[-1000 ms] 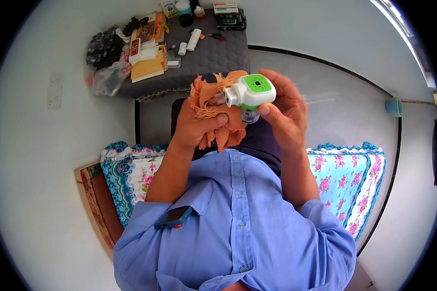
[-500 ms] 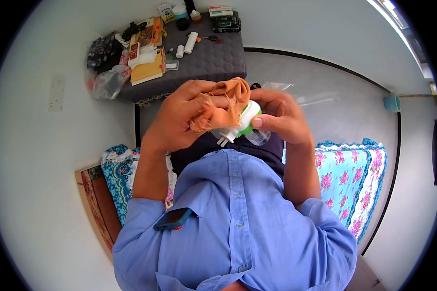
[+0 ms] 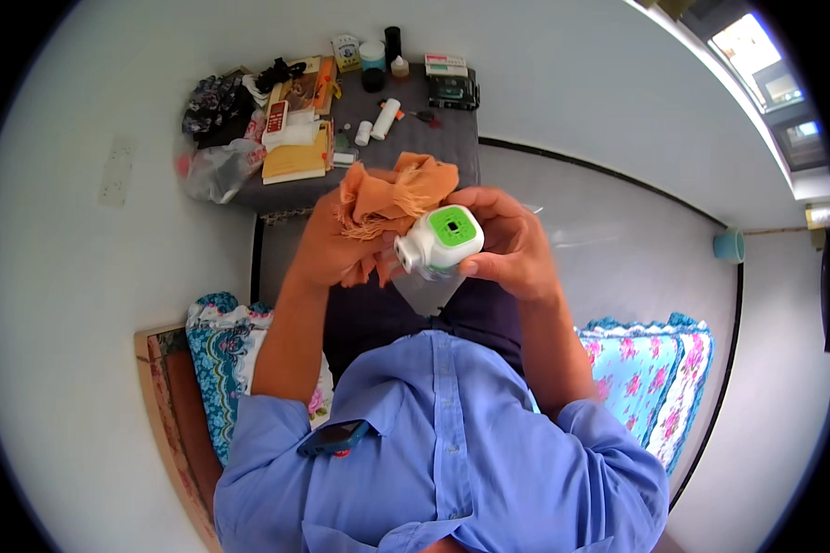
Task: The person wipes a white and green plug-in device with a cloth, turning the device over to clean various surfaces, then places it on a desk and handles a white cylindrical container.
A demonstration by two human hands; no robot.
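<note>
My right hand (image 3: 522,247) grips a white and green plug-in vaporizer (image 3: 453,227) from its right side, thumb below and fingers behind. Its green face, with a small dark square in the middle, is turned up, and the narrow white end points left. A clear part shows beneath its body. Bunched in my left hand (image 3: 325,245) is an orange cloth (image 3: 398,192) with frayed edges. The cloth lies right against the vaporizer's left side; most of my left fingers are hidden behind it.
Beyond my hands stands a grey quilted bench (image 3: 401,152) with bottles, books, a phone handset (image 3: 277,116), a plastic bag (image 3: 223,172) and a dark box (image 3: 454,89). Floral bedding (image 3: 632,369) lies on both sides of me. A phone (image 3: 337,437) sits in my shirt pocket.
The vaporizer has been turned so its green face shows upward and its prongs no longer show. The cloth has shifted left, partly off it. The whole view has tilted slightly upward.
</note>
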